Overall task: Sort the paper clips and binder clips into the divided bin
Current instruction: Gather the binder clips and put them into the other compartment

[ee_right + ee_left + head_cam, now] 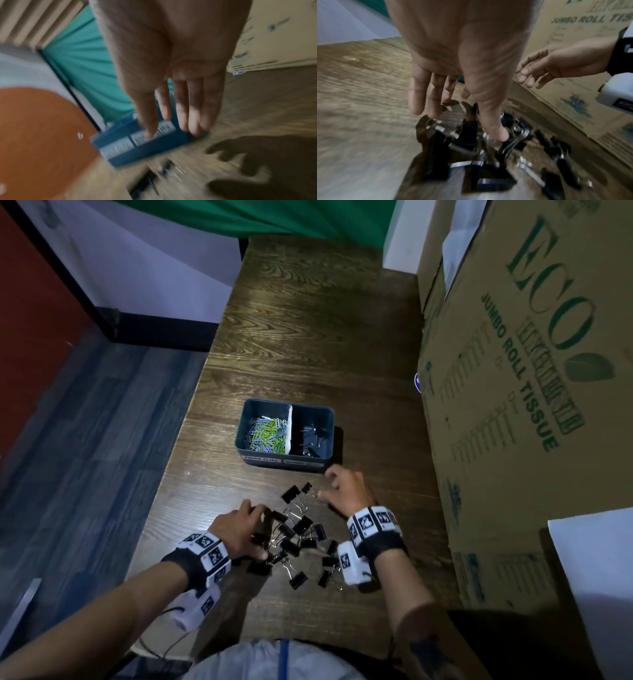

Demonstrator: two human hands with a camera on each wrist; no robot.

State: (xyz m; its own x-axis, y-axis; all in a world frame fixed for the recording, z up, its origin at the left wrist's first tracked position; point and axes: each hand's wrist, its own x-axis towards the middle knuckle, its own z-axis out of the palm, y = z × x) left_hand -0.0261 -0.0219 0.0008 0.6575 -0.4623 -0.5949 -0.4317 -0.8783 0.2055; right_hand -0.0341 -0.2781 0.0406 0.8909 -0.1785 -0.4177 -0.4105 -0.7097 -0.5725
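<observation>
A dark blue divided bin (245, 419) stands on the wooden table (308, 337). Its left half holds coloured paper clips (267, 433); its right half holds a few black binder clips (310, 440). Several black binder clips (301, 539) lie in a loose pile nearer to me. My left hand (265, 534) reaches down into the pile's left side with straight fingers, and the thumb (498, 134) touches the clips (471, 155). My right hand (329, 484) hovers empty, fingers spread, between pile and bin. In the blurred right wrist view its fingers (197, 121) point at the bin (145, 148).
A large cardboard box (531, 405) printed "ECO jumbo roll tissue" stands along the table's right side, close to my right hand. The table's left edge (191, 412) drops to a grey floor. Bare wood lies beyond the bin.
</observation>
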